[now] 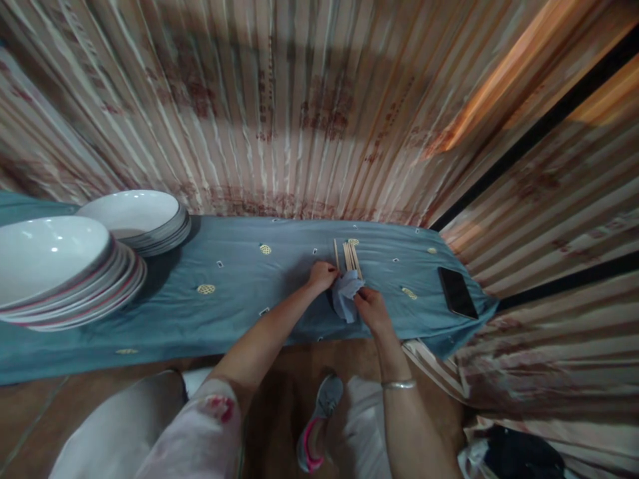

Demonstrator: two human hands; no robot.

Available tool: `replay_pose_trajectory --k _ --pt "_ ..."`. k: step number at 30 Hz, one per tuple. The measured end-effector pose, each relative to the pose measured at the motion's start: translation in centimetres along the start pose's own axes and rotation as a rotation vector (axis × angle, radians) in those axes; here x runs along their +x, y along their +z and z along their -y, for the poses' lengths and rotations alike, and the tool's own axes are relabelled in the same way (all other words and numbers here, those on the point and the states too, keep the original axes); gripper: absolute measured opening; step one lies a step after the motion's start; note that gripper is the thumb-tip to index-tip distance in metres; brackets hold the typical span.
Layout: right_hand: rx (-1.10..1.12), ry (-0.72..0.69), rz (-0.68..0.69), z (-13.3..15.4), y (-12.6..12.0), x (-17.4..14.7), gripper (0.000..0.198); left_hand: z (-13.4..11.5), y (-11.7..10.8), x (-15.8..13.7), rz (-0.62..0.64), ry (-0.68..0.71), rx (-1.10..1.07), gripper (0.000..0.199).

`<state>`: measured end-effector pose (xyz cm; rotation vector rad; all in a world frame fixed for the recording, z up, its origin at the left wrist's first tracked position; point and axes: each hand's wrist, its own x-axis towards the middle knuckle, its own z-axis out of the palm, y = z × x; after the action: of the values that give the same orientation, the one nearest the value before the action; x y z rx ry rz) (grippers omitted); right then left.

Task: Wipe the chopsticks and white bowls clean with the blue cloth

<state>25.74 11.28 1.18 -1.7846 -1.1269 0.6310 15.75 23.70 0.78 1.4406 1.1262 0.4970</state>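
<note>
My left hand (323,275) is closed, its fingertips pinched at the lower end of a single thin wooden chopstick (336,253). Just right of it, several more chopsticks (352,256) lie side by side, their lower ends covered by a crumpled pale blue-white cloth or tissue (346,297). The fingers of my right hand (370,307) grip the right edge of this cloth. Whether the left fingertips also touch the cloth is hard to see. Both hands work low over the blue tablecloth (234,319) with yellow pineapple prints.
Stacked white bowls or deep plates (70,266) stand at the table's left, with a second stack (134,216) behind. A black phone (458,293) lies near the right end. Pleated patterned curtains (279,133) hang behind and at the right, where dark poles (539,133) run.
</note>
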Motion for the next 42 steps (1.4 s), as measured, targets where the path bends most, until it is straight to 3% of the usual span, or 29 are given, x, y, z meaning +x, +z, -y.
replay_pose_trajectory --k 8,14,21,26,31,35,39,42 --pt "0.029 0.026 -0.145 0.3 -0.7 0.2 0.029 -0.3 1.0 0.7 0.037 0.006 -0.082 0.014" --pt "0.363 -0.006 -0.131 1.4 0.5 0.3 0.027 1.5 -0.5 -2.7 0.001 0.071 -0.293 0.012" --pt "0.459 -0.016 0.018 3.7 4.0 -0.7 0.022 5.1 -7.6 -9.3 -0.166 0.149 -0.426 0.026" --pt "0.478 -0.074 0.126 6.5 7.2 -1.8 0.018 6.0 -13.4 -13.3 -0.363 0.260 -0.410 0.040" --pt "0.484 -0.104 0.218 9.6 10.9 -3.0 0.018 6.1 -18.2 -18.1 -0.671 0.479 -0.222 0.047" --pt "0.463 -0.131 0.282 11.6 13.7 -4.0 0.017 5.4 -21.6 -22.2 -0.859 0.667 0.119 0.046" --pt "0.488 -0.135 0.300 13.2 16.3 -5.0 0.018 4.7 -24.8 -25.0 -1.103 0.681 0.413 0.055" --pt "0.511 -0.127 0.323 14.0 18.2 -5.9 0.018 5.0 -27.4 -25.9 -1.265 0.627 0.364 0.075"
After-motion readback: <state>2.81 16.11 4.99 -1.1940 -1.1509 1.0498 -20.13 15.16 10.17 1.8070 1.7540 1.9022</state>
